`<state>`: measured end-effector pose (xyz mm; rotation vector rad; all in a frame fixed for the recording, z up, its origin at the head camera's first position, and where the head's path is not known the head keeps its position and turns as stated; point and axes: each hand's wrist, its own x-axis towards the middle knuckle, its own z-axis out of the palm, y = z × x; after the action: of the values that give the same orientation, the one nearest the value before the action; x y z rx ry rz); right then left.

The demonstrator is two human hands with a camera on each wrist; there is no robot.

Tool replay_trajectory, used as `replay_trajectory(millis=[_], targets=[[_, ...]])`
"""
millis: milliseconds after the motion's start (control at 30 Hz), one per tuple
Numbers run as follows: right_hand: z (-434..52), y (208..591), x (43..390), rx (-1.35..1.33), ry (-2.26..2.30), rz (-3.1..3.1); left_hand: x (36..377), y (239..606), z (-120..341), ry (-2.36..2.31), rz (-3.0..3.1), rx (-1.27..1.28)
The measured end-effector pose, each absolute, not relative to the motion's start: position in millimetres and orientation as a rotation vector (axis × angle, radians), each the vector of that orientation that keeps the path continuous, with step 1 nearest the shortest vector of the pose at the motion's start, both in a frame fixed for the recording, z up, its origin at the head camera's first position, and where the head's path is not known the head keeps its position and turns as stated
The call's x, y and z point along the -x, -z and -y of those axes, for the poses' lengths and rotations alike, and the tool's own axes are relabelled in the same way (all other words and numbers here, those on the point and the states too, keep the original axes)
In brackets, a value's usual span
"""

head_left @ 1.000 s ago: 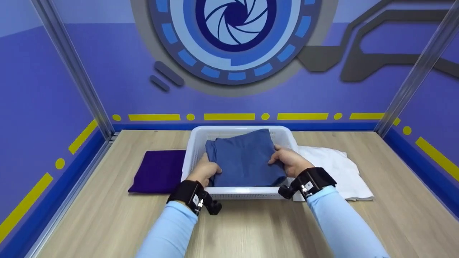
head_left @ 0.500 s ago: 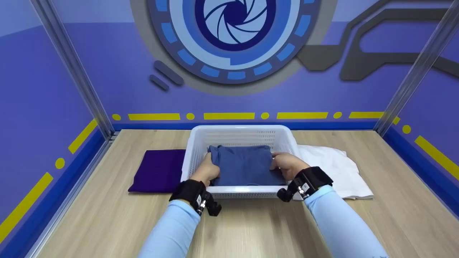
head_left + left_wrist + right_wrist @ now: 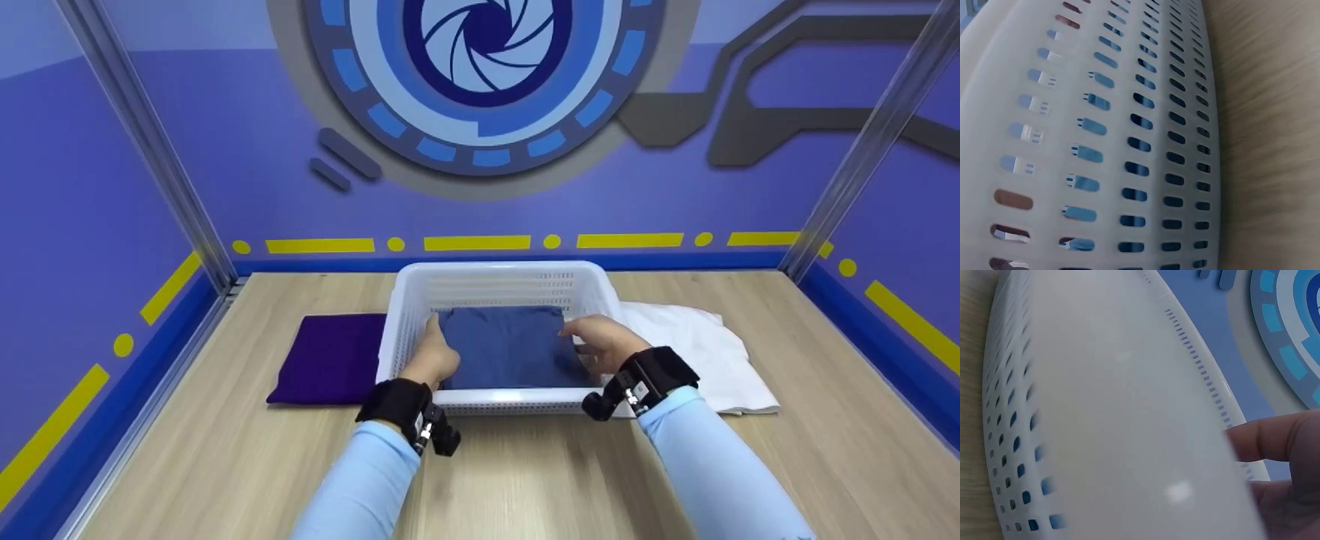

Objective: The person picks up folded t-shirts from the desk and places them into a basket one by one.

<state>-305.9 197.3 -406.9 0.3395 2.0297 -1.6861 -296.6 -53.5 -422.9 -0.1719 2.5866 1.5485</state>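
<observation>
A folded blue cloth [image 3: 510, 349] lies flat inside a white perforated basket [image 3: 517, 399] at the middle of the table. At the cloth's left edge, within the basket, is my left hand [image 3: 433, 358], its fingers straightened along the side. My right hand [image 3: 606, 342] sits by the right edge of the cloth, thumb and fingers parted. In the right wrist view this hand [image 3: 1297, 464] shows its fingers beyond the basket rim. The left wrist view holds only the slotted basket wall [image 3: 1151, 146] and tabletop; the left hand is hidden there.
A folded purple cloth [image 3: 330, 360] lies on the table [image 3: 517, 480] against the basket's left side. On its right, a white cloth [image 3: 701, 356] lies partly behind my right wrist. Blue printed walls [image 3: 225, 135] enclose the back and sides.
The blue cloth has gone down from a raised tilt to lying flat in the basket. Both hands have loosened from its edges, the right one with its fingers spread.
</observation>
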Motion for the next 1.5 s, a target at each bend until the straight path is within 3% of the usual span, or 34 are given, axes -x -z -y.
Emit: replay_trajectory(millis=[267, 500, 967, 1267, 1367, 1500], targets=[[-195, 412, 304, -0.35, 1.636, -2.026, 290, 420, 54, -1.269, -2.631, -0.003], [-196, 407, 305, -0.295, 1.583, -2.042, 288, 422, 56, -1.266, -2.627, -0.003], [-228, 394, 296, 0.273, 1.804, -2.451, 287, 419, 57, -1.525, -3.028, 0.017], [-247, 424, 291, 0.247, 1.908, -2.726, 275, 422, 93, -1.909, -3.399, -0.443], [-249, 431, 289, 0.192, 1.912, -2.718, 276, 424, 114, -2.02, -3.426, -0.359], [-250, 435, 288, 0.066, 1.956, -2.651, 283, 430, 147, -2.075, -3.381, 0.001]])
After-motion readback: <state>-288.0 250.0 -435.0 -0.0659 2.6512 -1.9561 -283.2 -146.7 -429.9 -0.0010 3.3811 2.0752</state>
